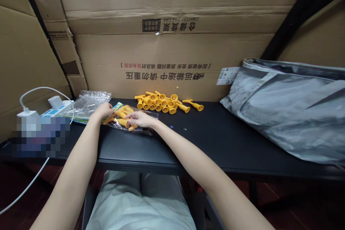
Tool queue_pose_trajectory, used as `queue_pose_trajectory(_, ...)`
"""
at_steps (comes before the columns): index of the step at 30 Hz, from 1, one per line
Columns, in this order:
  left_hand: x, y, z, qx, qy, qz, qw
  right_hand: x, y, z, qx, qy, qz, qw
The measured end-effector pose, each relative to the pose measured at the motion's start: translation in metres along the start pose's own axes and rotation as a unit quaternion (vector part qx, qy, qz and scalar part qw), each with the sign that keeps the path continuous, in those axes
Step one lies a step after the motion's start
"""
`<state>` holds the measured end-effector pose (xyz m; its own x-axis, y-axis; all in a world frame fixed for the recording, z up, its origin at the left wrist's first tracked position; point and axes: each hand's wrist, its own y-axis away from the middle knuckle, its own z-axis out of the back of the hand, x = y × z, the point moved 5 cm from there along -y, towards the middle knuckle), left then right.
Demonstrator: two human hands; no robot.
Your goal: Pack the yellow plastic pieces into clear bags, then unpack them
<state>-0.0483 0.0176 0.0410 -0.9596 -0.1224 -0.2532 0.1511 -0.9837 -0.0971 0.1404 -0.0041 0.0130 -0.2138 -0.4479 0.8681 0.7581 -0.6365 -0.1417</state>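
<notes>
A clear plastic bag (147, 130) with a coloured header lies on the black table, several yellow horn-shaped pieces (123, 122) in or on it. My left hand (104, 110) is closed at the bag's header end, its fingertips partly hidden. From the right, my right hand (140, 118) reaches over the bag, fingers curled against the yellow pieces; whether plastic lies between them I cannot make out. Just behind, a pile of more yellow horn-shaped pieces (158, 102) rests against the cardboard, most with their wide round mouths facing me.
More clear plastic bags (91, 102) lie flat at the left. Beside them are a power strip (58, 107) and a white charger (28, 120) with a cable. A large grey bag (285, 111) takes up the right side. Printed cardboard (167, 50) walls off the back of the table (215, 143).
</notes>
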Motion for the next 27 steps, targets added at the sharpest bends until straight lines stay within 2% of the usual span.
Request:
queue_pose_trajectory(2,-0.003,0.001,0.005,-0.046,0.015,0.0,0.999,0.001,0.0,0.003,-0.019,0.013,0.004,1.0)
queue_pose_trajectory(4,-0.01,0.001,0.006,-0.064,0.039,-0.023,0.997,0.001,0.001,0.006,-0.051,0.052,0.003,0.997)
queue_pose_trajectory(6,-0.019,0.002,0.004,-0.056,0.061,-0.058,0.995,0.002,0.001,0.008,-0.064,0.095,0.003,0.993)
queue_pose_trajectory(8,-0.027,0.003,0.0,-0.05,0.087,-0.088,0.991,0.003,0.002,0.007,-0.049,0.117,0.008,0.992)
queue_pose_trajectory(12,-0.031,0.001,-0.009,-0.048,0.127,-0.108,0.985,0.005,0.002,0.007,-0.029,0.106,0.015,0.994)
queue_pose_trajectory(18,-0.02,-0.006,-0.025,0.001,0.136,-0.039,0.99,0.0,0.001,0.008,-0.066,0.089,0.014,0.994)
queue_pose_trajectory(21,-0.015,-0.007,-0.02,-0.033,0.131,-0.009,0.991,-0.002,-0.001,0.008,-0.084,0.095,0.036,0.991)
queue_pose_trajectory(24,-0.007,-0.006,-0.011,-0.073,0.09,0.031,0.993,0.0,0.0,0.015,-0.152,0.162,0.06,0.973)
queue_pose_trajectory(27,-0.001,-0.005,-0.007,-0.038,0.058,0.053,0.996,0.004,0.005,0.021,-0.191,0.25,0.053,0.948)
